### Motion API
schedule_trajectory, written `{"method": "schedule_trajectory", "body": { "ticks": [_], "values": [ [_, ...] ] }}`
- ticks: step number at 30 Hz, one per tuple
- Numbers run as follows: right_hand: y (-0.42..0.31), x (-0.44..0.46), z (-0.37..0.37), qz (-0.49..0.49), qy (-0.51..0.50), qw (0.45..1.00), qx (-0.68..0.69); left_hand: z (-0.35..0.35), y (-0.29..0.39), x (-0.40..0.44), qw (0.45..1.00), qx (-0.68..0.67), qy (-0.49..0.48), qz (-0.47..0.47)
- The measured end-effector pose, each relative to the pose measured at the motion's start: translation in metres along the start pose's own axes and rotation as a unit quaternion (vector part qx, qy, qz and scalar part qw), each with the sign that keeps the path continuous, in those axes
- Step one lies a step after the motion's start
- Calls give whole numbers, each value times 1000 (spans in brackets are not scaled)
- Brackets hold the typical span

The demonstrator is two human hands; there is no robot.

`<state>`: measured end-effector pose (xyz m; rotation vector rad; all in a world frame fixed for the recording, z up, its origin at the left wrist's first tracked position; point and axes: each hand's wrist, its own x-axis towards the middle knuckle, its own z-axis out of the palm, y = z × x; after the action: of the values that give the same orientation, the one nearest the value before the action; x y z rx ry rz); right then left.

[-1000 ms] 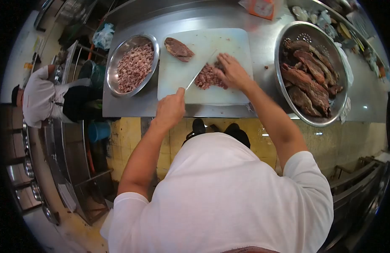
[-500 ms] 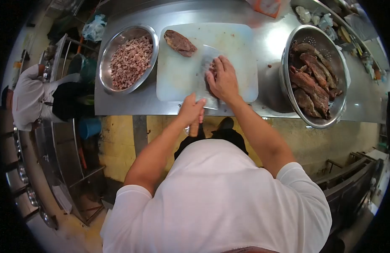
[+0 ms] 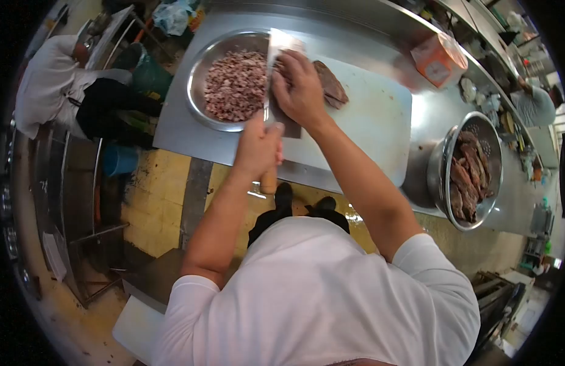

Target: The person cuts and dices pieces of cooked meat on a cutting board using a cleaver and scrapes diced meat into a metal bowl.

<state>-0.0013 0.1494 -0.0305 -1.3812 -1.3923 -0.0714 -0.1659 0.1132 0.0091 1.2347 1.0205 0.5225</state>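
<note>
My left hand (image 3: pixel 258 146) is wrapped round the wooden handle of a cleaver (image 3: pixel 274 61), whose broad blade stands at the right rim of a steel bowl (image 3: pixel 194 91). Chopped meat (image 3: pixel 235 85) fills much of that bowl. My right hand (image 3: pixel 300 91) is cupped against the blade, over some chopped meat that its fingers mostly hide. Just right of my right hand, a larger piece of meat (image 3: pixel 330 84) lies on the white cutting board (image 3: pixel 371 122).
A steel colander (image 3: pixel 444 174) with several long meat pieces stands at the right. Behind the board is an orange-and-white scale (image 3: pixel 440 60). A person (image 3: pixel 56 91) stands at the far left; another (image 3: pixel 532 104) is at the far right.
Both hands and the cleaver have moved left from the board to the bowl, taking chopped meat along. The view has shifted, so bowl and colander appear further right.
</note>
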Motion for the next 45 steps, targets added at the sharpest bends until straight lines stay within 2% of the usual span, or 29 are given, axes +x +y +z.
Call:
{"method": "schedule_trajectory", "body": {
  "ticks": [1,2,3,5,6,8,9,10,12,14,15,17,18,20,21,24,25,27,28,29,31,33,35,37,38,40,41,43,45],
  "values": [
    [-10,16,20,3,-22,999,45,-18,13,-2,999,-1,41,-2],
    [-10,29,45,-41,-21,998,49,-36,20,-6,996,6,85,12],
    [-9,36,62,-44,-48,997,51,-55,23,-10,991,11,128,24],
    [17,33,95,-65,-177,977,-98,-95,11,-13,982,57,176,32],
    [19,38,97,-70,-177,977,-97,-114,6,-15,970,100,219,34],
    [36,44,84,-48,-177,977,-107,-143,-2,-27,970,96,222,22],
    [58,48,81,-13,-178,982,-62,-150,-7,-32,970,97,221,4],
    [59,56,60,79,-194,977,-48,-152,-10,-35,972,77,224,1],
    [86,60,27,116,-134,977,-117,-155,-22,-35,972,54,227,-2],
    [127,44,-4,105,-135,952,-253,-156,-32,-29,972,31,231,-3],
    [125,36,-14,106,-136,951,-257,-155,-36,-25,973,14,229,-3],
    [118,23,-32,276,-268,896,-223,-149,-36,-16,975,-3,221,1],
    [119,19,-36,277,-265,895,-227,-143,-33,-12,978,-9,209,8],
    [120,7,-46,370,-291,878,-83,-130,-27,-5,982,-12,187,13],
    [116,4,-54,378,-283,877,-86,-124,-23,-2,986,-15,161,30],
    [110,-6,-85,312,-279,903,-97,-101,-10,1,995,-8,82,54],
    [97,-10,-96,322,-273,900,-104,-93,-8,0,997,2,42,57],
    [66,-25,-122,180,-220,934,-218,-74,-12,2,998,9,-7,62],
    [56,-38,-132,117,-211,946,-215,-64,-16,4,998,13,-41,49],
    [53,-57,-142,129,-205,944,-223,-55,-18,4,996,18,-74,36],
    [57,-106,-157,14,-210,944,-255,-40,-21,5,991,67,-114,21],
    [54,-146,-173,-30,-233,930,-284,-26,-25,5,971,184,-147,41],
    [36,-160,-185,34,-239,940,-242,-13,-25,4,959,219,-175,39],
    [31,-153,-194,44,-206,948,-239,1,-32,6,897,364,-168,186],
    [33,-152,-197,51,-174,954,-238,7,-34,5,893,370,-172,187],
    [49,-148,-201,75,-154,955,-241,23,-30,1,852,436,-169,237],
    [57,-146,-202,96,-141,955,-244,31,-25,-2,849,441,-171,236],
    [67,-148,-200,101,-156,957,-225,44,-9,-8,830,491,-204,170],
    [71,-151,-196,100,-137,962,-214,49,-14,-1,812,514,-209,182]
  ]
}}
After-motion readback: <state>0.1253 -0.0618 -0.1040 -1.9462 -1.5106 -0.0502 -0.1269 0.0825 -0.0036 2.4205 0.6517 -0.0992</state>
